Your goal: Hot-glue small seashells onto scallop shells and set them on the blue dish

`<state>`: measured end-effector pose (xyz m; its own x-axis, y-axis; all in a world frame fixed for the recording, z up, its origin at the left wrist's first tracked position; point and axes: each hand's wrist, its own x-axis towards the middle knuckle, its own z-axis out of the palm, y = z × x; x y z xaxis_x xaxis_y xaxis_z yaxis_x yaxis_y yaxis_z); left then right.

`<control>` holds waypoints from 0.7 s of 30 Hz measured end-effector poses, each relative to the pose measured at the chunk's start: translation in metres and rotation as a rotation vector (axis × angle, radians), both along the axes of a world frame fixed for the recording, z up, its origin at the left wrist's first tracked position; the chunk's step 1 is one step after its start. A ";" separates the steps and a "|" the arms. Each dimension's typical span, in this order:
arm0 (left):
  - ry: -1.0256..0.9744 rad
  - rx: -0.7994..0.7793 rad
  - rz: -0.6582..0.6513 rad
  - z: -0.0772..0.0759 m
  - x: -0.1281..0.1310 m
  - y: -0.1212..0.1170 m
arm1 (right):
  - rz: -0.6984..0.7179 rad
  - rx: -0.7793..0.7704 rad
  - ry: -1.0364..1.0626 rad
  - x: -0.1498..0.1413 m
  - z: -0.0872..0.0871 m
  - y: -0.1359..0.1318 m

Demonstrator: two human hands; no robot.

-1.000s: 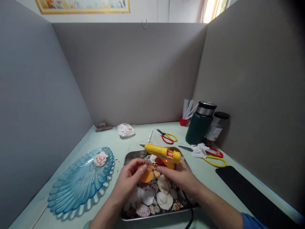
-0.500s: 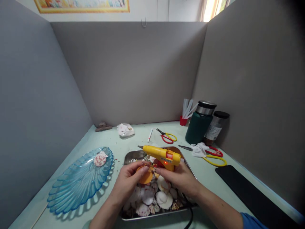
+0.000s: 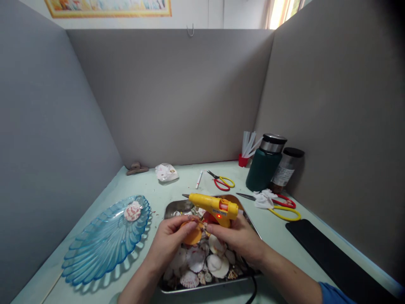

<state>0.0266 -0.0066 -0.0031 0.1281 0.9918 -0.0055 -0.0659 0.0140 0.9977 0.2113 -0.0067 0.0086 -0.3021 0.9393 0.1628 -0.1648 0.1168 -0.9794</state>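
Note:
My left hand [image 3: 169, 242] is closed on an orange scallop shell [image 3: 192, 234], pinched between thumb and fingers over the metal tray [image 3: 177, 207]. My right hand [image 3: 237, 238] grips the handle of a yellow glue gun [image 3: 212, 204] whose red light is on. The gun's nozzle points left, above and behind the orange shell. The tray holds several white, pink and brown shells [image 3: 202, 261]. A black cord [image 3: 251, 291] runs down from the gun.
A blue glass shell-shaped dish [image 3: 101, 245] with one pink-white shell [image 3: 132, 211] lies to the left. Two pairs of scissors [image 3: 223, 181] [image 3: 281, 207], a green flask [image 3: 265, 162], a jar [image 3: 287, 169], a crumpled tissue [image 3: 166, 172] and a black pad [image 3: 329, 253] lie around. Grey partitions enclose three sides.
Both hands with the shell and the glue gun have shifted very slightly; the gun's nozzle has edged a little to the left. Nothing was picked up or released.

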 end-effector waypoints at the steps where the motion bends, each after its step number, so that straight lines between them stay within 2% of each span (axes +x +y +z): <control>1: -0.002 -0.001 -0.001 0.000 0.000 0.000 | -0.003 -0.004 -0.006 0.000 0.000 0.000; 13: 0.017 0.009 -0.013 0.002 0.000 0.000 | -0.009 -0.046 -0.019 0.000 -0.002 0.002; 21: -0.021 -0.059 -0.034 0.003 0.003 -0.003 | -0.056 -0.043 -0.005 0.001 -0.006 0.005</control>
